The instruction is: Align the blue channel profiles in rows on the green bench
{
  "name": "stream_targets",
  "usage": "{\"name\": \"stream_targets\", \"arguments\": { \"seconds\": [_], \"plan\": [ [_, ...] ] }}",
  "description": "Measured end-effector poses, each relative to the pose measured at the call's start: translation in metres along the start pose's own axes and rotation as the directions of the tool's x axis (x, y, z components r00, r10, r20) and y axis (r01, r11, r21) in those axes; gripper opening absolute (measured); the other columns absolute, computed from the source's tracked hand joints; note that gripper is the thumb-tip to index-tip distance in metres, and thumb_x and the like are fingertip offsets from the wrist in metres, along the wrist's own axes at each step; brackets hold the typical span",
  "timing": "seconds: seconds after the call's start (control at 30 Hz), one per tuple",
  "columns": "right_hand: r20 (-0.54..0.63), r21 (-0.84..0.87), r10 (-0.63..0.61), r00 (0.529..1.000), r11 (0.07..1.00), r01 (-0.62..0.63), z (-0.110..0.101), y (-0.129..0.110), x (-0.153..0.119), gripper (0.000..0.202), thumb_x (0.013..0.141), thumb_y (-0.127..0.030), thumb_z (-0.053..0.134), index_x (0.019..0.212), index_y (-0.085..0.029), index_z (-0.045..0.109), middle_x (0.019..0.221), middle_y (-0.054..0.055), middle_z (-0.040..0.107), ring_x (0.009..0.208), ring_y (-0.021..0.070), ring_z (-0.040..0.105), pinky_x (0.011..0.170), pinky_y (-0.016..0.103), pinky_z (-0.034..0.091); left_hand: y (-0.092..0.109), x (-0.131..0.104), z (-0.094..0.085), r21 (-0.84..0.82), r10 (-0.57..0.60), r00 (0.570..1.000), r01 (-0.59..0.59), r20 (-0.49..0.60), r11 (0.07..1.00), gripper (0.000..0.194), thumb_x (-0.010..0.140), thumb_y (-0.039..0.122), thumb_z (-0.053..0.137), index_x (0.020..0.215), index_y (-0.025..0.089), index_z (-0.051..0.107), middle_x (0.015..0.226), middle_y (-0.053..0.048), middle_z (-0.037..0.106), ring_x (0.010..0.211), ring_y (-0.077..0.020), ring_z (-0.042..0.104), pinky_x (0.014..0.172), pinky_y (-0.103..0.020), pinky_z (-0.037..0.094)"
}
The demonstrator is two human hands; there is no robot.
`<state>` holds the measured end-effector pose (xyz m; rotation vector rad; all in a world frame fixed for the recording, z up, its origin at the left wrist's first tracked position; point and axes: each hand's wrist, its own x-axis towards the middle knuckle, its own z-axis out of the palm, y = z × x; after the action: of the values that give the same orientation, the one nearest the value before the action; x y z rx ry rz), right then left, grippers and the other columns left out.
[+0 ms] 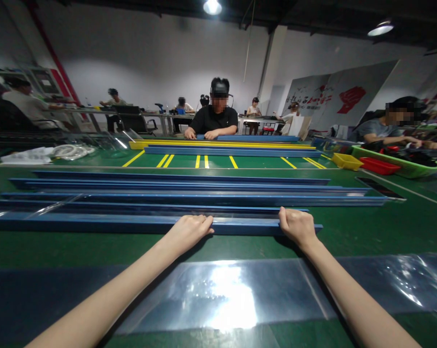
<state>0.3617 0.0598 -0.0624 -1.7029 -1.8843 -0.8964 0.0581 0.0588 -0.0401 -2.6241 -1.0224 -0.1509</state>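
Observation:
The nearest long blue channel strip [247,229] lies across the green table, with clear film showing inside its trough. My left hand [191,231] is closed over its front wall, near the middle of the view. Closer to the strip's right end, my right hand [298,226] has its fingers wrapped over the trough; the fingertips are hidden. More blue strips [204,199] lie parallel just beyond. Under my forearms a wide clear plastic sheet [189,295] stretches across the table and reflects the ceiling light.
A phone [379,188] lies right of the strips. Yellow [346,161], red [379,166] and green [417,168] bins stand at the right. Across the table, a person in black [218,118] handles blue and yellow strips [221,144]. Coiled tubing [71,151] lies at the left.

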Motion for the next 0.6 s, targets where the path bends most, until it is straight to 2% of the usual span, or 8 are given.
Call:
{"name": "stream_targets", "arguments": {
  "seconds": [0.33, 0.6],
  "plan": [
    [0.067, -0.01, 0.026, 0.997, 1.0, -0.025, -0.0017, -0.0005, 0.0004, 0.051, 0.082, -0.029, 0.031, 0.042, -0.013, 0.059, 0.045, 0.009, 0.06, 0.039, 0.0138, 0.051, 0.043, 0.023, 0.019, -0.0002, -0.0006, 0.0029, 0.016, 0.002, 0.999, -0.002, -0.036, 1.0, 0.014, 0.087, 0.025, 0.043, 0.077, 0.015, 0.044, 0.067, -0.003, 0.059, 0.06, -0.0173, 0.06, 0.05, -0.024, 0.041],
    [0.069, -0.04, 0.06, 0.996, 0.998, -0.058, 0.0006, -0.0007, -0.0006, 0.05, 0.081, -0.029, 0.031, 0.044, -0.013, 0.06, 0.047, 0.009, 0.061, 0.04, 0.0144, 0.052, 0.043, 0.023, 0.02, 0.0008, -0.001, 0.0015, 0.04, -0.002, 0.999, 0.004, -0.036, 0.999, 0.014, 0.087, 0.025, 0.043, 0.077, 0.016, 0.042, 0.065, -0.002, 0.059, 0.059, -0.0152, 0.06, 0.049, -0.021, 0.04]
  ]
}}
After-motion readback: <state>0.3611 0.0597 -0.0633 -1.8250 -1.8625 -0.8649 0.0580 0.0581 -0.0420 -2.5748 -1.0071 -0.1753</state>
